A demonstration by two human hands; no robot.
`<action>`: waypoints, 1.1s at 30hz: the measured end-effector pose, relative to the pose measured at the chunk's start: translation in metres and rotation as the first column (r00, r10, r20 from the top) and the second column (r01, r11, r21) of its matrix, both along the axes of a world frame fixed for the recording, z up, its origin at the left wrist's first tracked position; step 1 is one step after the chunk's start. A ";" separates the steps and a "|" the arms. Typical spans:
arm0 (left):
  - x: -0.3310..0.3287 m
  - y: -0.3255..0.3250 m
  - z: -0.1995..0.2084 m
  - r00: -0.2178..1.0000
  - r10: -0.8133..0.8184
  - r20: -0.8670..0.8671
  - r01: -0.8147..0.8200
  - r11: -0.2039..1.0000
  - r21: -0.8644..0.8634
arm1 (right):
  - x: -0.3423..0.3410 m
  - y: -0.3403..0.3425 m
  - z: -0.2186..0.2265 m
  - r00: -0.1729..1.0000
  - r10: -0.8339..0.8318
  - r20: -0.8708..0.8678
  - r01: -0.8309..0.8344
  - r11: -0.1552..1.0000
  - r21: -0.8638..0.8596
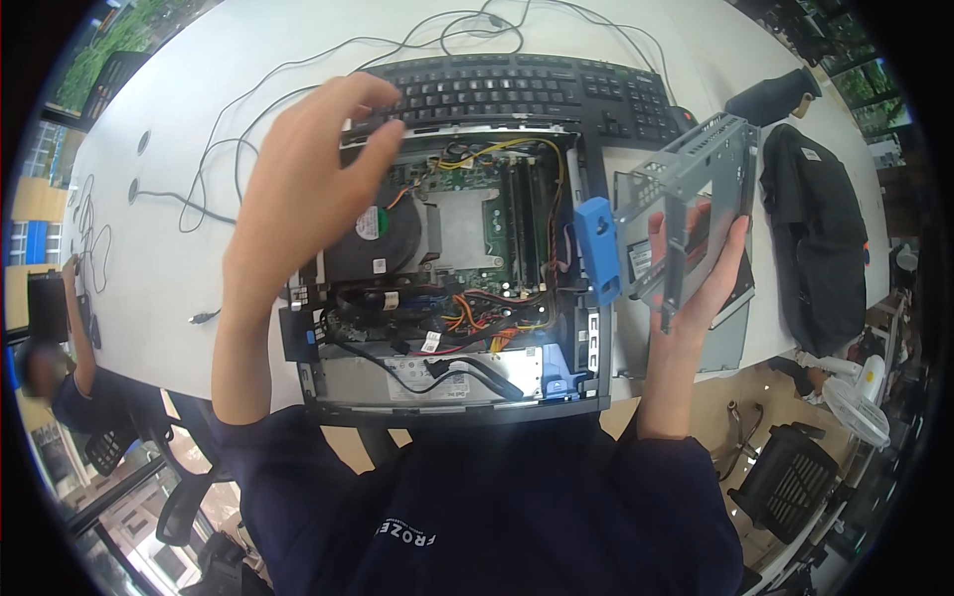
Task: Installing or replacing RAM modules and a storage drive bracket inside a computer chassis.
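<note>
Left hand (323, 169): held over the far-left part of the computer case (457, 410), thumb and fingers wide apart.
Right hand (708, 290): wrapped around a metal bracket (676, 238), raised and tilted right of the case.
Obstacles: the far side is crowded by a keyboard (487, 94), the right by a soft black bag (817, 248).
Materials: the bracket is grey, perforated, fitted with a blue plastic latch (597, 248); coloured wires (472, 308) are bundled inside the case.
Room: bare white table (109, 258) is left on the left, crossed by thin cables (184, 207).

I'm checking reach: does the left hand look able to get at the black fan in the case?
Likely yes: the left hand looks empty; the right hand holds the metal cage clear of the fan.
</note>
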State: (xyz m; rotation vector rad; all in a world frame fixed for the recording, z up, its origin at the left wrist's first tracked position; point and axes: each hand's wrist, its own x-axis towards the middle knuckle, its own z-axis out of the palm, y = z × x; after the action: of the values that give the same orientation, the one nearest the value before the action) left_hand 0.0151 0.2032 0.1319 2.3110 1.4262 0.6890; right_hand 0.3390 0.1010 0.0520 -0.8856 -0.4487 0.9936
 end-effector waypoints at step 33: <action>-0.086 -0.070 -0.094 0.716 0.460 0.525 -0.168 0.844 -0.510 | -0.015 -0.002 -0.026 0.941 0.147 -0.305 -0.209 0.961 -0.181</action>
State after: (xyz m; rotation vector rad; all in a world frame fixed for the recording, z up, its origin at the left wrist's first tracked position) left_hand -0.0710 0.1333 0.0382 1.2988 1.4547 1.0101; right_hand 0.3236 0.0992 0.0256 -0.8809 -0.1770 1.3359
